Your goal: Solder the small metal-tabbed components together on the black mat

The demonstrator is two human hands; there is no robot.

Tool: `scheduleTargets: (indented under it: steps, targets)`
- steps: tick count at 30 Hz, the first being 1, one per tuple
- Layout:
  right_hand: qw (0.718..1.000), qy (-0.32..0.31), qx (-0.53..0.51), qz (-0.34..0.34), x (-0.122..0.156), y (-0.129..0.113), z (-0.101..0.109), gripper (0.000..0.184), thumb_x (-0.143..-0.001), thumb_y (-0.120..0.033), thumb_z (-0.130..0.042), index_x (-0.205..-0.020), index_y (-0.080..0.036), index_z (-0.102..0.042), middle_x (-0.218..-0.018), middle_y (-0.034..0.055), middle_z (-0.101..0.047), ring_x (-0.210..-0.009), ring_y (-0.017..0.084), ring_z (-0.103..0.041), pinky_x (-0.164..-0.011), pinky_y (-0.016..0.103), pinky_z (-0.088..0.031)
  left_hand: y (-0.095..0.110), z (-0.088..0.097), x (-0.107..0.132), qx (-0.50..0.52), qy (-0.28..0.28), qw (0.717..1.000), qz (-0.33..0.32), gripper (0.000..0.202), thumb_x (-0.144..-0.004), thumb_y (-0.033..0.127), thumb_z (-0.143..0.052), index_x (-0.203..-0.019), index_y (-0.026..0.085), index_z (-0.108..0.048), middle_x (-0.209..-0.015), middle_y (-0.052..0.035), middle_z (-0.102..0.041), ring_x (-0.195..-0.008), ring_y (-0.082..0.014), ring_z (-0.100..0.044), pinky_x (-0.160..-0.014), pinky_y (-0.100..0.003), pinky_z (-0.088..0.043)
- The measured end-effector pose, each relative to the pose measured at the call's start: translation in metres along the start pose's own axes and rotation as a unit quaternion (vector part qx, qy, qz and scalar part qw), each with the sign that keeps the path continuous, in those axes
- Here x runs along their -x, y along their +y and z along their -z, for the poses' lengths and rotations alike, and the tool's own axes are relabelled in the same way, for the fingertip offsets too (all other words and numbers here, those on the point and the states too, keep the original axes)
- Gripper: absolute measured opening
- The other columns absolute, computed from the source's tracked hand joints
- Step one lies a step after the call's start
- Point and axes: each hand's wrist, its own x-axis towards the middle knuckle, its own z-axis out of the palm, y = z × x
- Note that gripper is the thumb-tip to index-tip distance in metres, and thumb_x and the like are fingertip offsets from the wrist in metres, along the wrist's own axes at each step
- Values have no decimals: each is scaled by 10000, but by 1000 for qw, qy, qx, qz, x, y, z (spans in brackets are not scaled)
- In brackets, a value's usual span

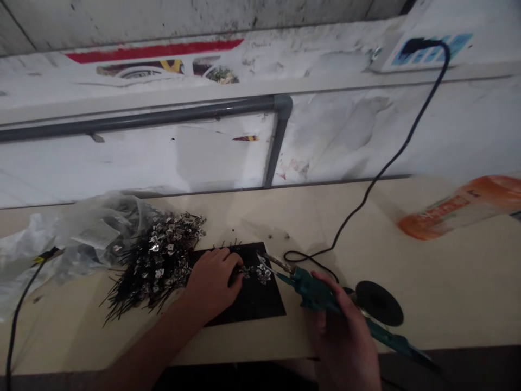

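My right hand [345,331] is wrapped round the green handle of a soldering iron [315,293], whose metal tip points left. Over a flat black mat [260,304], my left hand [217,277] has its fingers curled and pinched at small metal-ended pieces. Several of these small silver metal parts [264,273] lie on the mat between my left fingers and the iron's tip. Left of the mat is a heap of black wires with metal tabs [163,255]. What exactly sits between my left fingertips is partly hidden.
A clear plastic bag [101,222] lies behind the heap. A black round spool [379,303] stands right of the iron. A black cord [391,160] runs up to a wall socket [431,50]. An orange-labelled bottle [456,209] lies at far right. Another cable [20,304] crosses at left.
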Motion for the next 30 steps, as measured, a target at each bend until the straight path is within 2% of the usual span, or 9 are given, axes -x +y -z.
scheduleTargets:
  steps: [4,9,13,16,18,20,22,25,30]
  targets:
    - [1000,9,-11,-14,-1,-2,-3,470,-692,-526,-899,-1054,-238,-820,-855,17,-738,-610,91,-575,-669,202,-572,-2,2,-3,-10,-20,1000,-9,136,-945,203,-615,-1044,212,-707,-1056,-54,-702,-1050,-263,-657,-946,-415,-499]
    - [999,30,-18,-16,0,-3,-5,465,-646,-504,-934,-1018,-248,-821,-1101,48,-778,-886,181,-712,-636,204,-569,2,8,-8,-32,-58,998,-11,129,-961,191,-584,-981,190,-711,-1040,-69,-716,-1055,-265,-669,-949,-409,-510]
    - [1000,27,-11,-4,0,2,-3,399,-755,-512,-869,-1060,-261,-813,-1163,44,-770,-1001,209,-715,-721,238,-583,6,16,-13,-59,-105,993,-8,170,-997,182,-548,-1036,155,-711,-1084,-97,-726,-1075,-275,-680,-955,-412,-528]
    - [1000,15,0,13,-3,6,-1,401,-808,-531,-821,-1100,-256,-805,-1015,44,-775,-886,191,-707,-697,243,-566,7,19,-14,-89,-132,987,-31,223,-1038,178,-491,-1084,125,-702,-1118,-123,-722,-1088,-289,-681,-967,-434,-535]
    - [1000,9,1,12,-4,6,-2,435,-782,-540,-835,-1102,-247,-806,-891,38,-756,-788,178,-683,-660,240,-552,6,19,-13,-99,-141,984,-44,242,-1051,170,-464,-1093,115,-696,-1125,-133,-717,-1087,-295,-678,-965,-446,-539]
    - [1000,12,-2,3,-3,4,-5,464,-729,-536,-872,-1079,-239,-810,-902,37,-756,-757,164,-663,-634,225,-537,4,17,-11,-99,-142,984,-46,247,-1054,159,-452,-1083,115,-692,-1124,-135,-712,-1078,-297,-676,-957,-454,-542]
    - [1000,22,-7,-4,0,1,-8,460,-702,-526,-894,-1053,-241,-811,-1011,36,-770,-792,156,-665,-630,212,-531,1,15,-9,-88,-131,986,-46,229,-1050,156,-462,-1069,124,-689,-1114,-128,-710,-1071,-296,-672,-954,-456,-540]
    - [1000,25,-7,-6,3,2,-9,416,-762,-522,-862,-1089,-270,-804,-1137,30,-768,-904,183,-695,-658,232,-547,-6,13,-7,-42,-97,993,-46,176,-1034,160,-501,-1053,153,-676,-1103,-96,-705,-1066,-275,-663,-959,-438,-533]
    - [1000,17,-12,-1,-8,11,2,459,-711,-561,-872,-1050,-260,-804,-1042,56,-785,-882,229,-719,-650,287,-568,-16,12,-7,12,-62,998,1,157,-1021,171,-517,-1052,176,-672,-1090,-68,-707,-1053,-254,-661,-950,-417,-532]
